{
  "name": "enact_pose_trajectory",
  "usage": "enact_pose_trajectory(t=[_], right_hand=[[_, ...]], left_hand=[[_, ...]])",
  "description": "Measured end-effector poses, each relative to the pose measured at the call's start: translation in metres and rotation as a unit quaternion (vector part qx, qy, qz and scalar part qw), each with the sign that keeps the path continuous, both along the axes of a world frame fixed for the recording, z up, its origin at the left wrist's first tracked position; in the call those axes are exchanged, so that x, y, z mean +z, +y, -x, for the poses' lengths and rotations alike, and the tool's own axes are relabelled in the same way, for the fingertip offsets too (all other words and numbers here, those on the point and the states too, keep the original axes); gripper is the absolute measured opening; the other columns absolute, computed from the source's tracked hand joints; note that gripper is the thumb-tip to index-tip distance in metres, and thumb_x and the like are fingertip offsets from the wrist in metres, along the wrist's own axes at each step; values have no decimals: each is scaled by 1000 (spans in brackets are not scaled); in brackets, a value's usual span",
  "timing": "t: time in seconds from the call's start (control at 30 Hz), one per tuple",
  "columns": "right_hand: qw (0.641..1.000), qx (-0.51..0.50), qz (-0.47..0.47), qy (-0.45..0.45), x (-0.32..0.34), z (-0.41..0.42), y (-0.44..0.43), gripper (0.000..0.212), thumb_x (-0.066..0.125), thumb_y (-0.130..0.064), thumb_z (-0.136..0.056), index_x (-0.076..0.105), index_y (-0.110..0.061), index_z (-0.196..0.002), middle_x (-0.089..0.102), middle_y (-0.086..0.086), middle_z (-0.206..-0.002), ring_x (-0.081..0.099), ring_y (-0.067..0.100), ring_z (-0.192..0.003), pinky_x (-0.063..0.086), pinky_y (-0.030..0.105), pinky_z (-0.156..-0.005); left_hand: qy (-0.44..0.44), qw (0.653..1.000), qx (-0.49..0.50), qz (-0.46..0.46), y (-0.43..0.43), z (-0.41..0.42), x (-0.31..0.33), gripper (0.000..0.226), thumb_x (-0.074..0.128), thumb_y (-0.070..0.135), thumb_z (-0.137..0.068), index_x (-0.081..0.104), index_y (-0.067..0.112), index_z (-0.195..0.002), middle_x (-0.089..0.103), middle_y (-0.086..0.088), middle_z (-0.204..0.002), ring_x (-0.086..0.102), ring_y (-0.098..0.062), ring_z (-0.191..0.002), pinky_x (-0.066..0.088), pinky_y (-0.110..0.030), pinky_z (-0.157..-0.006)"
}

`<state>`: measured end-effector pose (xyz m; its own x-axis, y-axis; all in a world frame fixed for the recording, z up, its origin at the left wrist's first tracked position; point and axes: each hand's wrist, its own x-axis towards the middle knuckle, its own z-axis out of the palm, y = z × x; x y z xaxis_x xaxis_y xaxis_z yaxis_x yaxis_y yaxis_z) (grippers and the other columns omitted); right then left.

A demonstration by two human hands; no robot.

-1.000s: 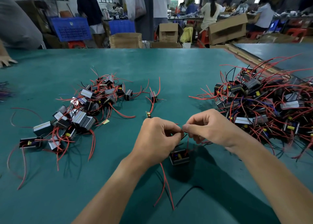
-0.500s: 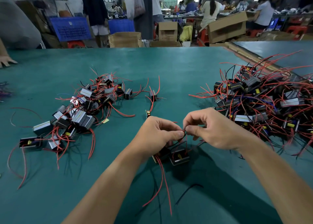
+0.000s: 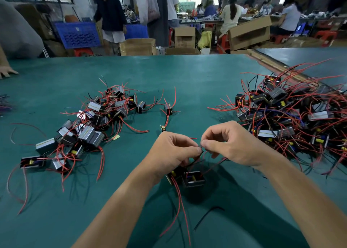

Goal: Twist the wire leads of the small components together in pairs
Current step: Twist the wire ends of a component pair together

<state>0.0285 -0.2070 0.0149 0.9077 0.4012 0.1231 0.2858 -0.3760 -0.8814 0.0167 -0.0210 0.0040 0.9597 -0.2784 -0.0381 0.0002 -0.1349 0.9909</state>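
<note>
Green tabletop (image 3: 169, 73) lies under both hands, which meet close to the middle of the near edge. The left hand (image 3: 174, 151) pinches thin wire leads (image 3: 201, 148) between its thumb and first finger, and its other fingers are curled in. The right hand (image 3: 231, 144) pinches the same leads from the other side with its thumb and first finger. Its other fingers are bent and loose. The fingertips of the two hands almost touch. Both arms reach in from the near edge.

Just under the hands, two small black components (image 3: 193, 180) sit side by side, touching. I cannot tell if they rest on the tabletop or hang a little above it. Their long red wires (image 3: 181, 210) trail toward the near edge. One pile of components (image 3: 90, 124) lies toward the left edge, and a bigger pile (image 3: 293, 116) lies at the right edge.
</note>
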Motion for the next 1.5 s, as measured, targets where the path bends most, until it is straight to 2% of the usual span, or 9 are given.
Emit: enact_pose_trajectory(t=[0.2,0.37,0.5,0.67,0.8,0.9,1.07,1.3,1.5], right_hand=[[993,-40,-5,108,1,1,1,23,66,-11,-91,68,-8,-68,58,-1,-55,50,7,-48,46,19,-50],[989,-47,-1,141,3,3,2,22,67,-6,-90,69,-6,-68,60,1,-55,53,8,-49,47,20,-49],[992,-45,-14,114,1,2,1,24,65,-1,-89,69,-7,-66,61,2,-55,52,10,-48,46,20,-50],[996,-12,50,-70,-2,3,5,22,64,-4,-90,65,-17,-73,62,-4,-63,55,10,-58,47,29,-58],[985,-13,82,-149,-5,2,6,19,63,-9,-91,62,-22,-78,65,-7,-73,58,15,-68,48,29,-66],[988,-31,54,-141,-6,0,7,18,60,-6,-93,63,-20,-81,63,-7,-69,54,6,-65,49,26,-67],[993,-89,39,-70,-7,-6,5,23,55,-4,-94,64,-21,-82,65,-8,-63,56,9,-58,53,38,-68],[995,-11,104,-6,-6,1,3,28,55,3,-85,68,-22,-83,70,1,-70,57,10,-59,49,33,-61],[990,65,125,-1,-2,6,4,16,79,-27,-79,69,-25,-91,71,-7,-80,62,15,-66,51,29,-64]], left_hand=[[-121,987,20,-102,-1,0,-6,11,74,11,-79,76,15,-69,68,1,-58,49,-8,-51,41,-21,-53],[-232,954,36,-186,-2,4,-9,12,73,13,-77,76,20,-68,61,17,-52,48,1,-44,35,-9,-48],[-169,971,25,-170,-2,2,-9,13,73,13,-79,76,19,-68,63,13,-53,49,0,-48,39,-16,-51],[-39,998,4,-52,1,0,0,14,71,4,-84,74,10,-71,67,1,-60,47,-6,-46,37,-19,-50],[45,998,-32,7,2,1,4,10,64,4,-88,70,7,-81,67,-1,-65,46,-10,-45,39,-18,-46],[44,999,-19,25,2,1,5,10,64,7,-90,69,8,-82,66,-3,-62,46,-11,-43,39,-16,-44],[24,998,39,46,2,0,4,12,65,9,-91,71,8,-80,67,-5,-67,49,-12,-42,41,-18,-44],[-4,992,103,68,4,-5,-1,14,68,7,-88,75,10,-75,67,-2,-64,55,-10,-48,47,-19,-48],[-23,989,123,74,4,-8,-3,12,70,4,-85,74,10,-76,69,-2,-62,57,-10,-47,49,-19,-50]])
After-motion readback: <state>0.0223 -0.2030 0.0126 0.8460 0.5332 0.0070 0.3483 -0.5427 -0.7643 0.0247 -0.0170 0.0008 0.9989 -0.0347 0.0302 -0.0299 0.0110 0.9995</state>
